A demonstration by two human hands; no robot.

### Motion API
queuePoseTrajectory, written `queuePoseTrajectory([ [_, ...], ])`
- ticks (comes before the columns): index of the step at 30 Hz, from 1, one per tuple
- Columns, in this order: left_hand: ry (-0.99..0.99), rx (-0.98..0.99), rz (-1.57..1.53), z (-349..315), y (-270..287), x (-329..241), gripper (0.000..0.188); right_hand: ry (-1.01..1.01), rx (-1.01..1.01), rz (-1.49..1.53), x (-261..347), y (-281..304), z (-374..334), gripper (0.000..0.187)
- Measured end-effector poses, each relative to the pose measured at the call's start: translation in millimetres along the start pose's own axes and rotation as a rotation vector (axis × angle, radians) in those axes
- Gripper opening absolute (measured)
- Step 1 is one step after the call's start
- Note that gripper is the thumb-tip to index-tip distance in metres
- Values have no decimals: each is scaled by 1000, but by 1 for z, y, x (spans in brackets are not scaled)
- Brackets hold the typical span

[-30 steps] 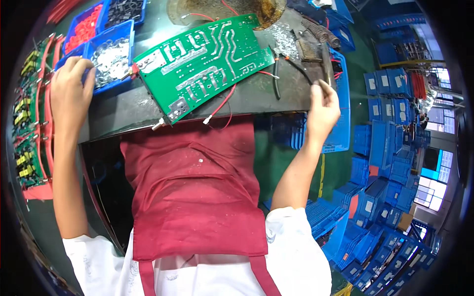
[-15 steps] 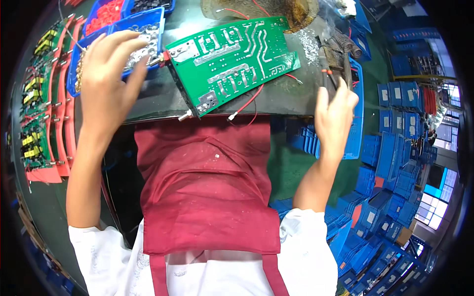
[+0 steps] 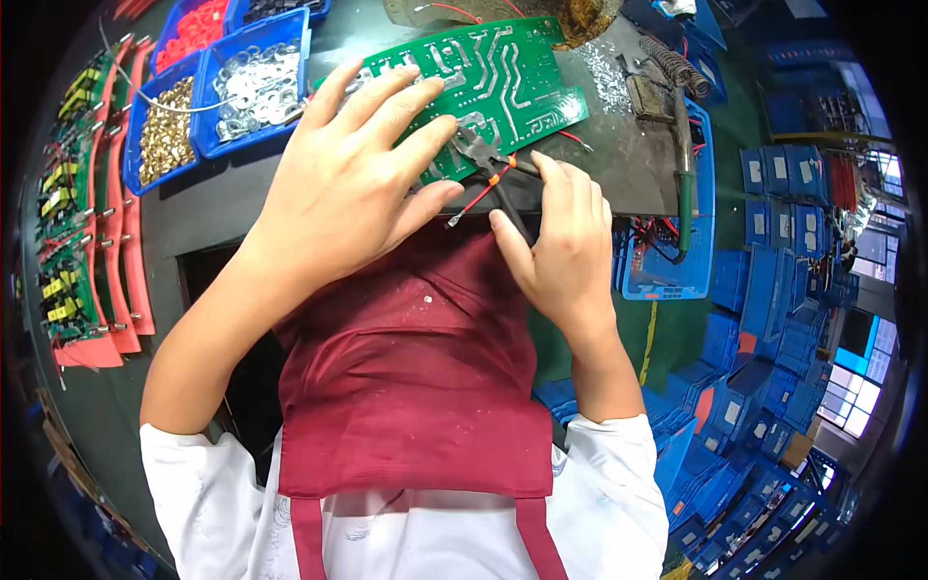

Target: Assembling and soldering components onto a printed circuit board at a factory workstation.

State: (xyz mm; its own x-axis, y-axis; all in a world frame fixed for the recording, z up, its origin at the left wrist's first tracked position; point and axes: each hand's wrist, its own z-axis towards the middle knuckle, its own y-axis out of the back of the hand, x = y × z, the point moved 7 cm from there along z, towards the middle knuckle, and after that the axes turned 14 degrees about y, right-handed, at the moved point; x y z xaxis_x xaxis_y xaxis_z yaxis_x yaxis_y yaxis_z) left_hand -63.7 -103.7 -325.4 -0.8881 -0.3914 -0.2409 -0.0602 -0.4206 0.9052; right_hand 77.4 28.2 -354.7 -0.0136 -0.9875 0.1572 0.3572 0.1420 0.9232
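A green circuit board lies on the dark bench, solder side up, with silvery tracks across it. My left hand rests over its left part, fingers spread, hiding that end of the board. My right hand grips pliers with black and orange handles. Their jaws are over the board's near edge, close to my left fingertips; whether they touch the board, I cannot tell. Red wires, one with a metal terminal, stick out from under the board.
Left of the board, blue bins hold silver lugs, brass pieces and red parts. Assembled boards stand in a row at far left. To the right are a green-handled soldering iron, a coil spring and solder scraps.
My left hand has left the bins and moved right onto the board. My right hand has brought the pliers left from the soldering iron area to the board's near edge.
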Motion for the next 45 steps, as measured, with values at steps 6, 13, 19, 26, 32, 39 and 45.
queuePoseTrajectory([
  [6, 23, -3, 24, 1, -6, -2, 47, -21, 30, -42, 1, 5, 4, 64],
  [13, 7, 21, 64, 3, -15, -7, 46, -44, 88, -1, -3, -4, 0, 58],
  [19, 3, 28, 101, 2, -20, -11, 45, -60, 78, 8, -5, -4, -5, 51],
  [26, 85, 27, 119, 11, -11, -14, 64, -246, -42, 383, -24, -4, -12, 37],
  [32, 162, 96, 209, 24, -12, -11, 102, -714, -163, 1612, -86, -14, -29, 60],
  [39, 178, 170, 56, 24, 28, -25, 105, -621, -21, 375, -106, 66, -45, 71],
  [45, 235, 244, -366, -3, 108, -10, 113, -378, 75, 220, -105, 96, -59, 65],
])
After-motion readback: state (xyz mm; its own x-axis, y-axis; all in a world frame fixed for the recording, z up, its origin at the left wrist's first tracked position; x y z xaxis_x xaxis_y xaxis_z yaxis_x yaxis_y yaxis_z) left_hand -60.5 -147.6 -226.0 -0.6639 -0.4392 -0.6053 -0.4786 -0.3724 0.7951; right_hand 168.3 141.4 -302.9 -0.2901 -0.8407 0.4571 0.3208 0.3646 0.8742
